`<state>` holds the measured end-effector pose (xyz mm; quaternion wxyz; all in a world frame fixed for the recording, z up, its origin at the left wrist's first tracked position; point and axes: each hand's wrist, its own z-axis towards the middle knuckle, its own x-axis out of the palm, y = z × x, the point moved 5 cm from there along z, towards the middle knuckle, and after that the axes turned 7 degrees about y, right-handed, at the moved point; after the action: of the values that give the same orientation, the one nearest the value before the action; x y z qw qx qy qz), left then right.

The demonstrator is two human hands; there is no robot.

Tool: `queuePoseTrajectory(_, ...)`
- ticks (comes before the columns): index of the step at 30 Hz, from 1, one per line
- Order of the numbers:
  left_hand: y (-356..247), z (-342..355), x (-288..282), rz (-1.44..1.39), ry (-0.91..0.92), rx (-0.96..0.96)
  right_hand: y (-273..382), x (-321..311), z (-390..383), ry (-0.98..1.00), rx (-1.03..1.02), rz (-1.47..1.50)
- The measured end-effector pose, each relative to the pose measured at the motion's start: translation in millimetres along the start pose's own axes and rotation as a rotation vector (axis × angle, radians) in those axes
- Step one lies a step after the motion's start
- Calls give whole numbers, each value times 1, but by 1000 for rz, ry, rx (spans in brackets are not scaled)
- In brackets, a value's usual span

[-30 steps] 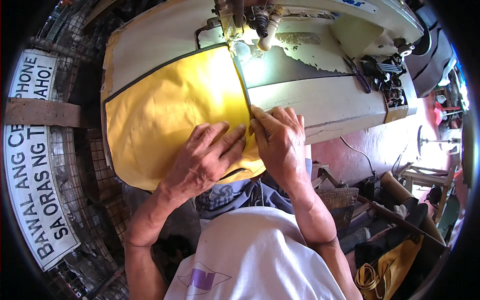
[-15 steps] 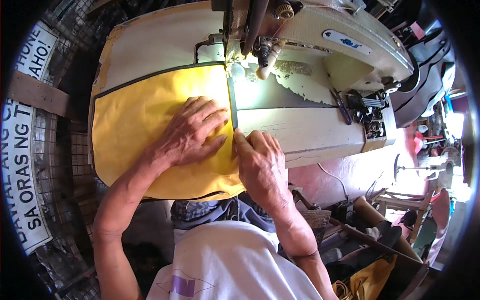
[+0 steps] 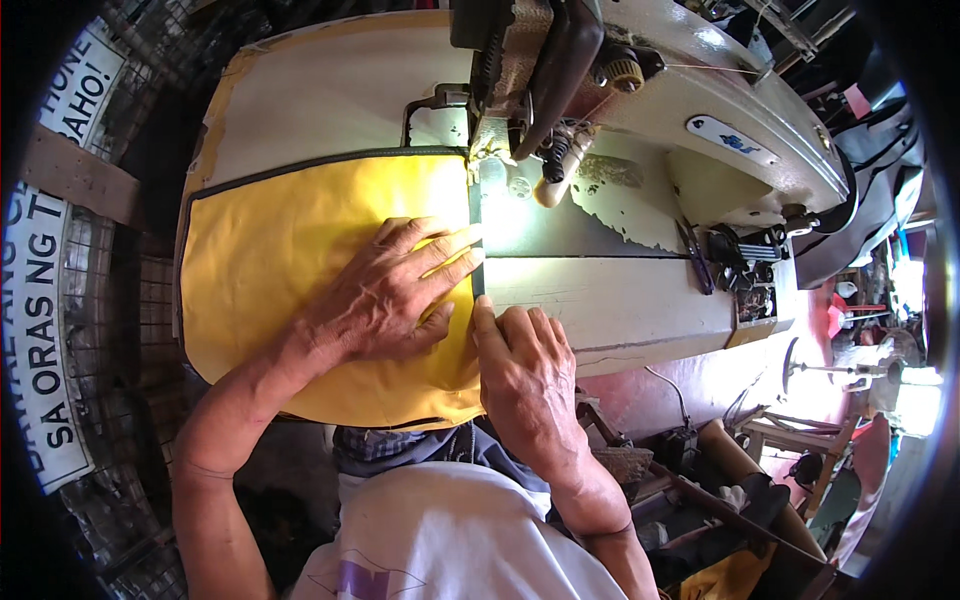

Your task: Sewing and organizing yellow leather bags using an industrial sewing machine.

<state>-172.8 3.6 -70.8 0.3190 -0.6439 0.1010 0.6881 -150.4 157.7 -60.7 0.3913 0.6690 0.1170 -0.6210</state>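
A yellow cloth panel point(image 3: 270, 250) with dark binding tape along its edges lies on the sewing machine table. Its far right corner is under the machine's needle area, lit by a lamp glow. My left hand point(image 3: 400, 275) rests flat on the panel, fingers stretched out, tips reaching the right edge. At that edge, nearer to me, my right hand point(image 3: 525, 360) is closed with its index finger on the dark binding tape point(image 3: 477, 275); its thumb is hidden. Above the far corner stands the sewing machine point(image 3: 660, 110). The needle itself is hard to make out in the glare.
Dark-handled snips point(image 3: 695, 258) lie on the table's right, beside a tray of small black and metal parts point(image 3: 750, 265). A wire mesh wall with white signs point(image 3: 55, 350) is at left. Wooden frames and a brown roll point(image 3: 765, 480) stand at lower right.
The view has shifted, so the machine and cloth sit lower in the picture. My left fingertips have come closer to the panel's bound right edge. My right hand still keeps to that edge.
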Motion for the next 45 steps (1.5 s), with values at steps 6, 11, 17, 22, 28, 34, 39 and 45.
queuePoseTrajectory(6, 15, 13, -5, -35, -55, 45, -6, -2, 17, -9, 43, 36)
queuePoseTrajectory(11, 32, 24, -10, -29, -89, 76, -10, 2, 36, -30, 29, -8)
queuePoseTrajectory(17, 34, 27, -15, 0, -161, 182, -12, 3, 40, -13, 42, 1)
queuePoseTrajectory(22, 45, 33, -19, -9, -169, 163, -14, 1, 54, -82, 21, -12)
queuePoseTrajectory(28, 53, 39, -22, -4, -168, 231, -17, 2, 63, -96, 41, -49)
queuePoseTrajectory(34, 68, 42, -19, -8, -185, 265, -26, 4, 79, -114, 84, -6)
queuePoseTrajectory(39, 80, 45, -23, -22, -94, 245, -34, 2, 73, -240, 51, 194)
queuePoseTrajectory(45, -28, -20, -34, -13, 71, 97, -39, 3, 10, -252, 286, 561)
